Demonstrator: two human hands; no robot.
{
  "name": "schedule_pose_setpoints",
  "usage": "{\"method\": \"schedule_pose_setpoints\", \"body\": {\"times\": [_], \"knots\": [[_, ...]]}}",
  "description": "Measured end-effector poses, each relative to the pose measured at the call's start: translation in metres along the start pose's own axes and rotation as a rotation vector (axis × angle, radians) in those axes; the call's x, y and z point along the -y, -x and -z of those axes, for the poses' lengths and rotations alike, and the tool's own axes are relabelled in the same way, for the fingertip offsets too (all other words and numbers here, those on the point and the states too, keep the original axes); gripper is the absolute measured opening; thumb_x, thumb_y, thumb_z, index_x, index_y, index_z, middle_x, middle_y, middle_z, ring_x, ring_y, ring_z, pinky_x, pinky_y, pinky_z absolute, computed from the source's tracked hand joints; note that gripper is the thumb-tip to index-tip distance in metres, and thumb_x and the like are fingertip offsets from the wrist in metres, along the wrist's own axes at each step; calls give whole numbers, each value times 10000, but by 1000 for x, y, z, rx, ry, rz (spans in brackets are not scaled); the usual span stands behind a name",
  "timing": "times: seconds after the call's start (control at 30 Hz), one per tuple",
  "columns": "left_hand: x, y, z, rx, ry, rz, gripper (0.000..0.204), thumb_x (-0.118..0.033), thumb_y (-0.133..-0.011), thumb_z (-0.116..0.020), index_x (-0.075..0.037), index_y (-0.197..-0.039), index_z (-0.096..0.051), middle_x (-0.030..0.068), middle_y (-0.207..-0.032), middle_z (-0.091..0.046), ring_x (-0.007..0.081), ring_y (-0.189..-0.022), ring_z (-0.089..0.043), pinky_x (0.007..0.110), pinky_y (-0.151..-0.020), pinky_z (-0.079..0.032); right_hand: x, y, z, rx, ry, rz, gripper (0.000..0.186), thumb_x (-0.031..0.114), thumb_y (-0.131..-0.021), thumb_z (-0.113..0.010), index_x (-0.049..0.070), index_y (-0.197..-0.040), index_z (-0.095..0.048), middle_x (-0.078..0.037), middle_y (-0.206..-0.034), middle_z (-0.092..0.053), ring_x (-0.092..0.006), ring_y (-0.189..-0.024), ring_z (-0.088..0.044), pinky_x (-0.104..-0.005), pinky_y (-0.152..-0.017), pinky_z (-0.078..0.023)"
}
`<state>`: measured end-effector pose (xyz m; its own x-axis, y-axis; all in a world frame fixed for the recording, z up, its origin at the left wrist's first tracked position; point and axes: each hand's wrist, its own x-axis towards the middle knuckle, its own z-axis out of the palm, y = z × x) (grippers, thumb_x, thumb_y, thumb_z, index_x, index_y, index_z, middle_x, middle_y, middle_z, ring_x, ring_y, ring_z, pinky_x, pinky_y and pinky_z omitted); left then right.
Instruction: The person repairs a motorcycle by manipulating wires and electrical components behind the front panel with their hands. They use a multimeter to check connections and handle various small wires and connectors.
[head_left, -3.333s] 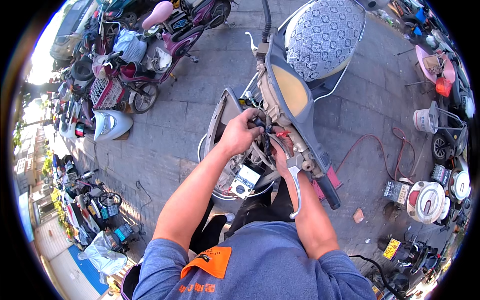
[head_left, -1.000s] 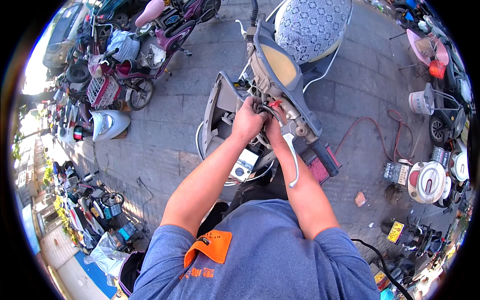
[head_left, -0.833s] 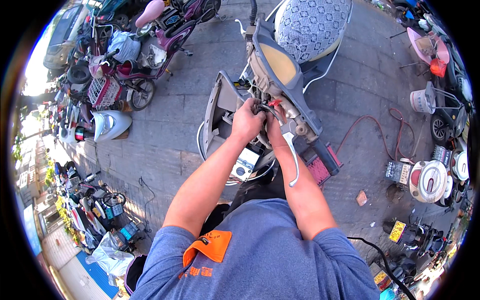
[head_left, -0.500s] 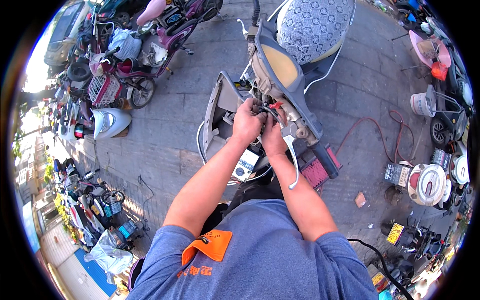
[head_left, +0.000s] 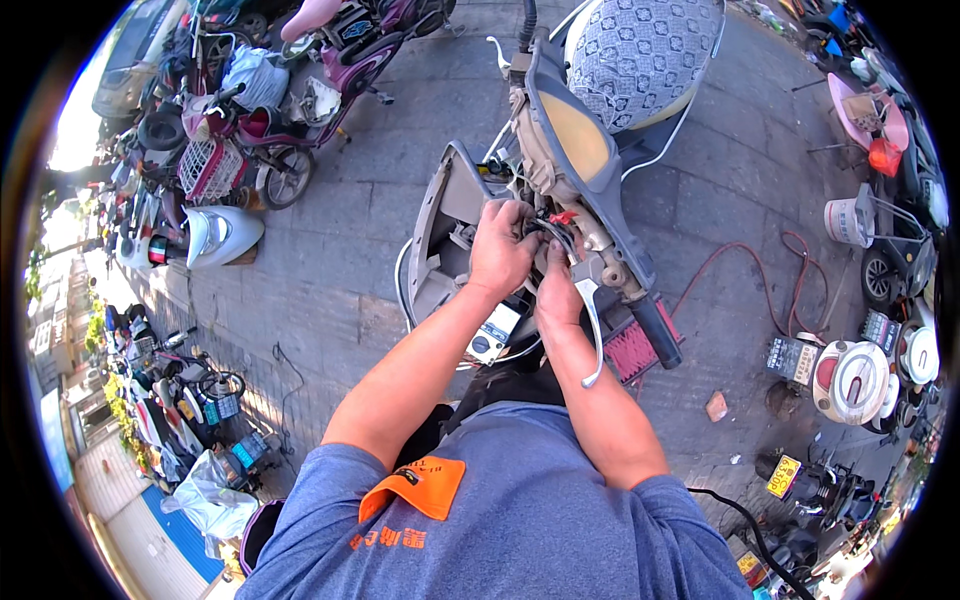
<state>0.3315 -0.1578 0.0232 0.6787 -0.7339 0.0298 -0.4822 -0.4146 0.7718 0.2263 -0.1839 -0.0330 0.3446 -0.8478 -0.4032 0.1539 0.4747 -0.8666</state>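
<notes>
Both hands work inside the opened front of an electric scooter (head_left: 585,150), where dark wires (head_left: 545,228) run behind the handlebar. My left hand (head_left: 502,248) is closed, its thumb and fingertips pinching the wires. My right hand (head_left: 558,292) is closed beside it, gripping the same bunch from the near side; the exact ends between the fingertips are hidden. A bit of red wire or tape (head_left: 564,217) shows just beyond the fingers. The loose grey front panel (head_left: 447,215) stands to the left. Below my left wrist rests a multimeter (head_left: 490,338) with a round dial.
A silver brake lever (head_left: 594,335) and black handlebar grip (head_left: 655,328) project beside my right forearm. Under them is a pink ribbed piece (head_left: 630,352). A red hose (head_left: 735,248) snakes over the paving to the right. Parked scooters (head_left: 285,160) stand at the far left.
The view has shifted slightly, so the scooter sits a little farther right. My right hand has drawn slightly nearer to me along the wires; my left hand keeps its pinch.
</notes>
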Motion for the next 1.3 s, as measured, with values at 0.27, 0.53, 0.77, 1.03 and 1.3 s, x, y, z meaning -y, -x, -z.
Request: {"method": "schedule_pose_setpoints", "body": {"times": [0.27,0.53,0.77,1.03,1.3], "knots": [[5,-14,26,210,117,-16,242,-164,-865,-677,-47,-1077,-678,155,-1047,-681,386,-1025,-673,439,-911,-548,26,16,-17,46,128,212,350,130,-1150,-458,42,-1486,-500,-120,-1439,-551,-213,-1345,-516,-384,-1162,-409],[2,-29,33,375,145,0,434,-326,-1030,-626,-37,-1350,-676,159,-1080,-699,314,-969,-678,402,-911,-540,27,4,-16,30,488,371,282,27,-1098,-505,-19,-1356,-608,-192,-1306,-676,-284,-1150,-680,-388,-983,-544],[-9,-59,45,712,413,293,391,-304,-981,-706,-26,-1257,-715,41,-952,-657,135,-878,-621,326,-830,-526,17,3,-13,42,428,321,334,137,-1153,-425,-10,-1391,-607,-139,-1331,-681,-231,-1231,-632,-359,-1083,-473],[-23,-69,39,642,119,321,574,-440,-825,-773,-11,-1203,-732,207,-1050,-758,311,-1016,-728,409,-914,-544,8,7,-6,67,496,369,338,105,-1125,-483,-56,-1418,-536,-190,-1353,-673,-281,-1235,-659,-373,-1072,-494],[-33,-60,38,500,-144,196,580,-468,-852,-735,-1,-1196,-744,251,-1144,-753,410,-1094,-719,464,-961,-562,19,11,-29,26,221,97,269,88,-1095,-583,-55,-1321,-611,-155,-1280,-728,-179,-1209,-685,-332,-1023,-529]]}}
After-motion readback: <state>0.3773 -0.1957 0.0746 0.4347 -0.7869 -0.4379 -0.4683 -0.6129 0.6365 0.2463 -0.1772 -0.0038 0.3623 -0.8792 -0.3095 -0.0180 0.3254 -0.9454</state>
